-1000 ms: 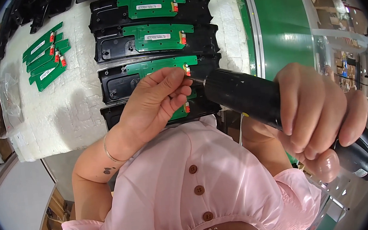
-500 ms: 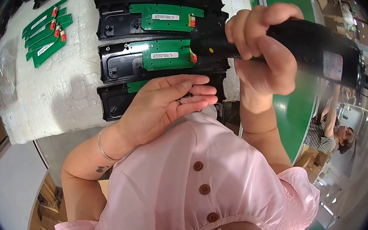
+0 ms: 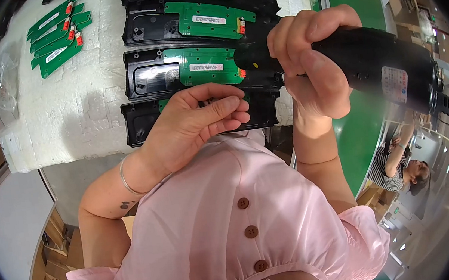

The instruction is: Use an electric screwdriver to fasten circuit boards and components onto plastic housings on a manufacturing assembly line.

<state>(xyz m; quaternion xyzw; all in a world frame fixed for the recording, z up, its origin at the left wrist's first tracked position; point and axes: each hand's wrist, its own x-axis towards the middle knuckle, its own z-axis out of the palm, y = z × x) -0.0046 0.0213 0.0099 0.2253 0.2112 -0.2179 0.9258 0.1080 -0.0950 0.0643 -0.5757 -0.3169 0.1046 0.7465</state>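
Note:
In my right hand [image 3: 312, 68] is a thick black electric screwdriver [image 3: 377, 61], its nose pointing left over the right end of a green circuit board [image 3: 207, 75]. That board lies in a black plastic housing [image 3: 139, 86], with a white label and a red-and-yellow connector. My left hand [image 3: 192, 116] is held palm up with its fingers curled in and its thumb laid toward the fingertips. Small dark screws rest in it, now mostly hidden by the fingers. Beneath this hand lies the nearest black housing [image 3: 262, 108], largely covered.
More black housings with boards [image 3: 209, 18] are lined up farther back on the white foam surface [image 3: 89, 99]. Several loose green boards [image 3: 60, 59] overlap at the far left beside a clear plastic bag [image 3: 6, 97]. A person in stripes [image 3: 392, 169] works at the right.
My left fingers have curled in from an outstretched palm, and the thumb has moved toward the fingertips. The screwdriver and my right hand have shifted slightly left.

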